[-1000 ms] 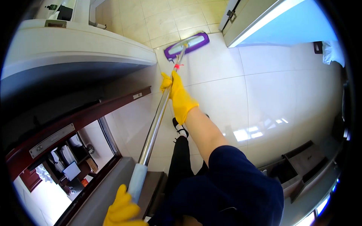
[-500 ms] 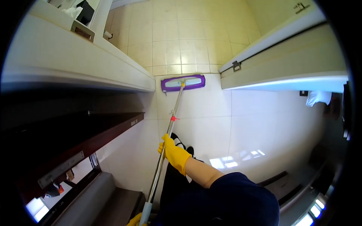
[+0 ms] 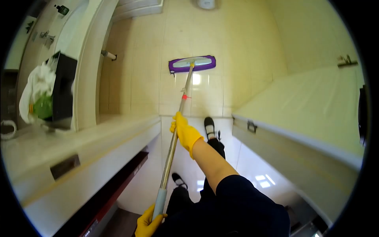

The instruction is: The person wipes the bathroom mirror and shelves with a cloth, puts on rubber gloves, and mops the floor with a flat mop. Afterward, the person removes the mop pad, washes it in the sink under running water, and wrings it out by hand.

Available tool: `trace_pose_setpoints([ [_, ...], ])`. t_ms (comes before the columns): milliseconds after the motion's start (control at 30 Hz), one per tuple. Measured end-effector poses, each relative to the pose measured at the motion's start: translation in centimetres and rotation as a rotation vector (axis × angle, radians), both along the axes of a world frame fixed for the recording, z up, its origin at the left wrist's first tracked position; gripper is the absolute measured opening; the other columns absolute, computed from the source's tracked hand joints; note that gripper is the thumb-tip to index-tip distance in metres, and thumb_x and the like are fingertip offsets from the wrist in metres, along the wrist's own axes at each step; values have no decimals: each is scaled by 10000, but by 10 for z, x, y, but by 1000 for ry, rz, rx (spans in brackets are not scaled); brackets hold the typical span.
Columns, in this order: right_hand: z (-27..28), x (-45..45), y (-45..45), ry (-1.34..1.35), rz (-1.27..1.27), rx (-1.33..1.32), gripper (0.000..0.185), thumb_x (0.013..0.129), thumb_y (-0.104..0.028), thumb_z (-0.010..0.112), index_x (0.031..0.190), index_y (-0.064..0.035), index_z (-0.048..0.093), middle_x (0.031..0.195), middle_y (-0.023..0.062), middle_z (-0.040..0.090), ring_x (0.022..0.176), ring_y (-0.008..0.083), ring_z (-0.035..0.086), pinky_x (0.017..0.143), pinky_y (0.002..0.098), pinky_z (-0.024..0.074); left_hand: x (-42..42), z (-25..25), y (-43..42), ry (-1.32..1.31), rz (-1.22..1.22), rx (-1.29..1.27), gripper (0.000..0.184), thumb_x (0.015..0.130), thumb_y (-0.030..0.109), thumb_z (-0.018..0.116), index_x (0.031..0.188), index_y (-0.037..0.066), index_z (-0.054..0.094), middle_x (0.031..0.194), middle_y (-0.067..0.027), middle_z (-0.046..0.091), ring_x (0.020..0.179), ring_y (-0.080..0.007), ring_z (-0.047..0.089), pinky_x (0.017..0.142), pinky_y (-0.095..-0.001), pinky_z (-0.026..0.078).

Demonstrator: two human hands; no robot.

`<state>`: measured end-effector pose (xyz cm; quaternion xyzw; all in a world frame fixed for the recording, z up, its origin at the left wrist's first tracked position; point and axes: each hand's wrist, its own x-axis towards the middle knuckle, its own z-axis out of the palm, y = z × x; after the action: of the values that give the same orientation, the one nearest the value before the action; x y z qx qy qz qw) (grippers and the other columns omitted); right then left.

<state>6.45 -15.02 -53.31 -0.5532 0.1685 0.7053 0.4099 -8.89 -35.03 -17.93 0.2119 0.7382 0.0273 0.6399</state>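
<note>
In the head view, you are holding the mop [image 3: 170, 156] with both hands, and its purple-edged mop head [image 3: 203, 60] is lying flat on the yellowish tiled floor [image 3: 237, 47], beyond the seam where the whiter floor [image 3: 171, 138] is starting. Your right hand [image 3: 186, 132], in a yellow glove, is closing around the metal pole below the mop head, just under a red tie [image 3: 184, 96]. Your left hand [image 3: 149, 223], also gloved in yellow, is gripping the pale blue sleeve [image 3: 160, 203] at the pole's end farther from the mop head. Your hands are staying well apart along the pole, which is slanting down and left from the mop head.

Your two dark shoes [image 3: 209, 127] are standing below the mop head, one near the seam and the other farther down and left. Left of the mop head, a short pipe [image 3: 108, 54] is sticking out, and beyond it a counter is carrying a black box [image 3: 65, 87], white cloth [image 3: 39, 79] and a green item [image 3: 42, 106] too blurred to identify. Right of and below the mop head, a pale door [image 3: 300, 118] is standing open. A white object [image 3: 206, 4] is showing partly above the mop head.
</note>
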Motion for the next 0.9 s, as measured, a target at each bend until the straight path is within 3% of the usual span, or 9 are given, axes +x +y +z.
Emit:
trace_pose_setpoints([
  [100, -38, 72, 115, 25, 83, 283, 370, 945, -464, 455, 993, -97, 479, 678, 54, 488, 529, 173, 473, 461, 329, 437, 94, -12, 129, 12, 63, -65, 375, 910, 185, 605, 1254, 54, 536, 598, 18, 530, 483, -52, 440, 454, -190, 343],
  [200, 6, 113, 200, -120, 181, 98, 365, 953, -472, 433, 977, -111, 477, 669, 48, 489, 536, 161, 469, 472, 311, 431, 132, -24, 186, -23, 203, -45, 385, 901, 190, 610, 1256, 60, 536, 574, 15, 510, 458, -48, 414, 427, -193, 314],
  [333, 33, 101, 153, -149, 291, 304, 404, 954, -514, 402, 991, -118, 478, 686, 31, 502, 589, 138, 476, 540, 294, 430, 108, 7, 164, 81, 173, -197, 423, 890, 175, 617, 1282, 51, 515, 683, -20, 583, 563, -58, 507, 490, -198, 391],
  [367, 38, 94, 128, -80, 393, 293, 413, 955, -524, 393, 979, -122, 484, 691, 28, 506, 601, 136, 478, 552, 300, 430, 82, 13, 122, 104, -21, -132, 449, 889, 166, 625, 1305, 48, 505, 805, -38, 631, 686, -93, 570, 598, -236, 460],
  [433, 79, 85, 88, 12, 498, 117, 428, 952, -522, 407, 990, -104, 487, 677, 42, 506, 571, 157, 505, 561, 302, 455, 85, 44, 106, 147, 46, -207, 441, 890, 164, 624, 1299, 46, 510, 825, -44, 634, 710, -102, 574, 617, -246, 462],
  [533, 96, 57, 90, -13, 322, -187, 464, 920, -519, 472, 1062, -79, 509, 648, 108, 524, 483, 206, 484, 490, 368, 500, 100, 65, 117, 189, 184, -267, 429, 891, 162, 622, 1290, 45, 518, 854, -53, 639, 746, -114, 579, 645, -260, 466],
  [667, 95, 65, 179, 56, 307, -242, 449, 940, -475, 466, 1098, -55, 493, 745, 103, 521, 539, 194, 495, 488, 375, 488, 112, 57, 188, 183, 279, -214, 413, 892, 160, 620, 1277, 42, 529, 894, -66, 646, 793, -132, 586, 684, -280, 472],
  [733, 130, 86, 268, -133, 363, -40, 443, 950, -450, 461, 1104, -36, 498, 733, 86, 510, 565, 182, 487, 539, 360, 491, 112, 41, 243, 153, 303, -162, 406, 892, 159, 619, 1271, 41, 535, 913, -72, 650, 817, -140, 589, 703, -290, 474],
  [900, 69, 121, 453, -160, 605, 80, 510, 960, -499, 378, 1067, -24, 527, 731, 67, 522, 656, 158, 503, 645, 275, 432, 121, -7, 418, 31, 329, -40, 387, 894, 155, 617, 1256, 38, 548, 962, -88, 658, 876, -162, 597, 751, -314, 481],
])
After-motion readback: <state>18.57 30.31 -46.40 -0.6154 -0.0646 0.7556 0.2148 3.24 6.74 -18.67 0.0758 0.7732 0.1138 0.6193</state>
